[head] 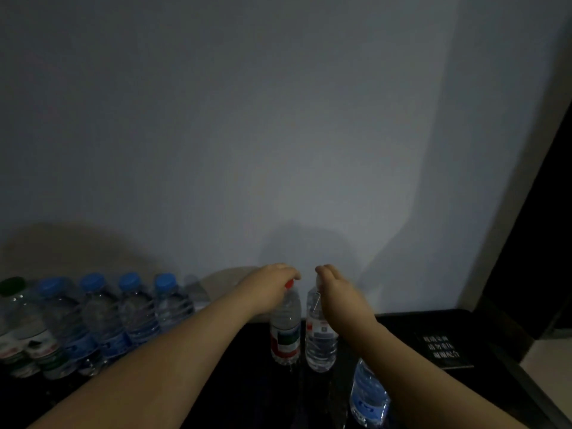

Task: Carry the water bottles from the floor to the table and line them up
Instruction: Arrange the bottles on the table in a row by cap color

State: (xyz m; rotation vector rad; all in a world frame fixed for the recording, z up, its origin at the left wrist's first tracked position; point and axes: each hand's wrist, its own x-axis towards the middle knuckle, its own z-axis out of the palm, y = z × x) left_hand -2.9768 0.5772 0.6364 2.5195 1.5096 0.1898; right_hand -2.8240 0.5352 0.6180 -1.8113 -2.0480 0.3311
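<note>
Two more bottles reach the dark surface (pixel 402 329). The left hand (pixel 272 283) has its fingers (pixel 289 271) curled down over the top of a red-capped bottle (pixel 285 332). The right hand (pixel 339 294) wraps its fingers round the neck of a clear bottle (pixel 320 339), hiding the cap. The two bottles are upright and just beside each other, with a narrow gap between them, in front of the pale wall (pixel 278 119). In this dim light we cannot tell whether their bases already rest on the surface or hang just above it.

We judge the job well under way. To the left, a row of bottles (pixel 108 317) stands along the back of the surface, with a green-capped bottle (pixel 14 305) at the far end and four blue caps beside it. A stretch of surface separates the end of that row from the pair in hand. A blue-labelled bottle (pixel 368 394) stands nearer to us, under the right forearm and out of line with the others. A dark sign card (pixel 442 351) lies towards the right edge.

By our reading, what remains is to release this pair and close the gap to the row. The near bottle must also be brought into line. We cannot tell how many bottles wait on the floor.
</note>
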